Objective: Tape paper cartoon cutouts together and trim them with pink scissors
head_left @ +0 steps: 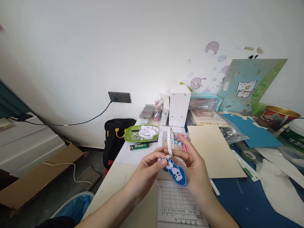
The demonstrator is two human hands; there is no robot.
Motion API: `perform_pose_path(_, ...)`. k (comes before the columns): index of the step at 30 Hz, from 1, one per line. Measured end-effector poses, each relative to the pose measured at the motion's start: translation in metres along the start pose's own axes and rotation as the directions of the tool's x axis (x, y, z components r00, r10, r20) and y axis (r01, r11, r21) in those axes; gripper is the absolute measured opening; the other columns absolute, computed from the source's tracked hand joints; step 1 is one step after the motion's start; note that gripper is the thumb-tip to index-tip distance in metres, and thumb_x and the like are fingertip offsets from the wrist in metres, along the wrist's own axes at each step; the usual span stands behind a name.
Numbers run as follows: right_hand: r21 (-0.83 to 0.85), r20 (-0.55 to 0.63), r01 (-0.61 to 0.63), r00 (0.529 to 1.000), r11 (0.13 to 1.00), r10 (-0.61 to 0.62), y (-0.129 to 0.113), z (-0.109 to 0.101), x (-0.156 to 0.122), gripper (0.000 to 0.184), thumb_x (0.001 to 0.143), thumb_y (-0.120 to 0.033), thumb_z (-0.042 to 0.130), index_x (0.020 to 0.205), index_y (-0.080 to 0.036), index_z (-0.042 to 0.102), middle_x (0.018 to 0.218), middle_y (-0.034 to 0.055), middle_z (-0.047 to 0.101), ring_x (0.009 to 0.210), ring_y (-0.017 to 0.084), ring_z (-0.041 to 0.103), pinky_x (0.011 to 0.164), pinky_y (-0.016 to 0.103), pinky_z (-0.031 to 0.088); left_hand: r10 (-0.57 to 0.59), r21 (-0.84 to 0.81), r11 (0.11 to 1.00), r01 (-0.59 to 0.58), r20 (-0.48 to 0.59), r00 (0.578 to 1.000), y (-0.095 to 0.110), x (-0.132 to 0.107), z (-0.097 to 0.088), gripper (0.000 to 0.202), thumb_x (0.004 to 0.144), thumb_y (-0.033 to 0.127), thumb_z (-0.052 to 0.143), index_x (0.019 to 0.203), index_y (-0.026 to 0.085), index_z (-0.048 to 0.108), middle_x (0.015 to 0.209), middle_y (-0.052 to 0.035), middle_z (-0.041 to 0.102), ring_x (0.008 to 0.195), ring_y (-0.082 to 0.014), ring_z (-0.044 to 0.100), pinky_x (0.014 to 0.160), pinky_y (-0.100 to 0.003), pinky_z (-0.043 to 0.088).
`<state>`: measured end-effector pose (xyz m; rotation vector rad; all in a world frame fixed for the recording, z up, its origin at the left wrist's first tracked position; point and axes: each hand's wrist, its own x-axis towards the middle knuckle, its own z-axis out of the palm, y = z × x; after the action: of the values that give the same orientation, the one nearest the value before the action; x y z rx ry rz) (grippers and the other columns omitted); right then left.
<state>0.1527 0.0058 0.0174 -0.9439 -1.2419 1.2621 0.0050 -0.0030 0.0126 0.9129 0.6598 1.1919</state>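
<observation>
My left hand (152,166) pinches a blue paper cutout (177,174) with a white cartoon figure between thumb and fingers, above the table. My right hand (194,164) is curled round the far side of the cutout, its index finger raised. A narrow white ring, which looks like a roll of tape (169,141), stands on edge against the fingers of my right hand. Beneath the hands lie a printed picture sheet (166,136), a pink item (184,144) partly covered by my fingers, and a sheet with a printed grid (178,202).
On the left are a green tray (129,134) with a drawn cutout, and a green lighter-like item (140,146). To the right lie a cream sheet (209,152), blue paper (251,129) and white scraps (277,186). A white box (179,106) stands behind; a bin (76,205) is below left.
</observation>
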Motion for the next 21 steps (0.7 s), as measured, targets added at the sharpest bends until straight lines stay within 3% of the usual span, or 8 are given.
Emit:
perform_pose_path(6, -0.081, 0.151, -0.125, 0.979, 0.989, 0.136, 0.001, 0.005, -0.001, 0.076, 0.070, -0.021, 0.072, 0.138, -0.023, 0.038, 0.062, -0.0001, 0.069, 0.079, 0.026, 0.069, 0.065, 0.035, 0.055, -0.031, 0.042, 0.999, 0.031, 0.015, 0.999, 0.006, -0.001, 0.003, 0.007, 0.078, 0.025, 0.068, 0.074, 0.021, 0.072, 0.106, -0.0041, 0.068, 0.100, -0.0208, 0.058, 0.091, -0.033, 0.038)
perform_pose_path(9, -0.142, 0.251, -0.066, 0.963, 0.988, 0.100, -0.006, -0.001, 0.001, 0.074, 0.071, -0.016, 0.068, 0.139, -0.027, 0.038, 0.069, -0.0007, 0.070, 0.080, 0.023, 0.069, 0.064, 0.031, 0.054, -0.022, 0.032, 0.999, 0.022, -0.002, 1.000, 0.008, -0.001, 0.003, 0.008, 0.080, 0.027, 0.066, 0.078, 0.021, 0.071, 0.094, -0.0029, 0.070, 0.087, -0.0177, 0.060, 0.084, -0.030, 0.041)
perform_pose_path(12, -0.278, 0.275, 0.003, 0.958, 0.961, 0.077, -0.016, -0.024, 0.011, 0.040, 0.074, -0.026, 0.067, 0.114, -0.023, 0.062, 0.079, 0.0028, 0.072, 0.077, 0.021, 0.068, 0.070, 0.033, 0.053, 0.030, 0.021, 0.999, -0.030, -0.009, 1.000, 0.012, -0.001, 0.001, 0.011, 0.083, 0.029, 0.063, 0.080, 0.020, 0.069, 0.088, -0.0010, 0.068, 0.084, -0.0147, 0.058, 0.080, -0.026, 0.041)
perform_pose_path(13, -0.336, 0.169, 0.019, 0.985, 0.942, 0.041, -0.018, -0.035, 0.016, 0.024, 0.080, -0.034, 0.061, 0.097, -0.019, 0.068, 0.073, 0.0039, 0.070, 0.069, 0.021, 0.066, 0.067, 0.034, 0.053, 0.043, 0.027, 0.999, -0.043, -0.012, 0.999, 0.014, 0.000, 0.000, 0.012, 0.083, 0.029, 0.063, 0.080, 0.020, 0.069, 0.087, -0.0004, 0.068, 0.083, -0.0138, 0.058, 0.080, -0.025, 0.041)
perform_pose_path(15, -0.582, -0.018, 0.077, 0.994, 0.809, -0.107, -0.019, -0.057, 0.028, 0.026, 0.087, -0.036, 0.050, 0.090, -0.018, 0.068, 0.077, 0.0061, 0.070, 0.070, 0.021, 0.064, 0.068, 0.035, 0.051, 0.041, 0.060, 0.997, -0.041, -0.010, 0.999, 0.015, 0.000, -0.002, 0.014, 0.083, 0.030, 0.063, 0.078, 0.019, 0.068, 0.087, -0.0005, 0.067, 0.082, -0.0136, 0.058, 0.079, -0.025, 0.042)
perform_pose_path(16, -0.719, -0.017, 0.094, 0.988, 0.688, -0.153, -0.018, -0.066, 0.035, 0.025, 0.088, -0.032, 0.048, 0.093, -0.018, 0.068, 0.088, 0.0075, 0.070, 0.078, 0.022, 0.064, 0.072, 0.035, 0.050, 0.030, 0.081, 0.996, -0.030, -0.007, 1.000, 0.015, 0.000, -0.002, 0.014, 0.083, 0.031, 0.063, 0.078, 0.018, 0.068, 0.088, -0.0011, 0.068, 0.083, -0.0147, 0.059, 0.079, -0.026, 0.043)
perform_pose_path(18, -0.885, 0.121, 0.165, 0.985, 0.436, -0.126, -0.013, -0.077, 0.046, 0.027, 0.086, -0.019, 0.046, 0.104, -0.017, 0.066, 0.107, 0.0091, 0.066, 0.100, 0.023, 0.058, 0.085, 0.035, 0.046, 0.007, 0.121, 0.993, -0.007, 0.003, 1.000, 0.015, 0.001, -0.004, 0.015, 0.082, 0.031, 0.064, 0.078, 0.018, 0.067, 0.090, -0.0026, 0.069, 0.088, -0.0178, 0.061, 0.081, -0.028, 0.044)
perform_pose_path(21, -0.930, 0.210, 0.209, 0.977, 0.302, -0.031, -0.006, -0.076, 0.056, 0.033, 0.079, -0.014, 0.053, 0.109, -0.018, 0.064, 0.112, 0.0078, 0.063, 0.109, 0.023, 0.052, 0.092, 0.033, 0.041, -0.001, 0.159, 0.987, -0.002, 0.016, 1.000, 0.014, 0.001, -0.004, 0.014, 0.082, 0.031, 0.065, 0.077, 0.018, 0.067, 0.089, -0.0033, 0.071, 0.089, -0.0193, 0.063, 0.081, -0.030, 0.045)
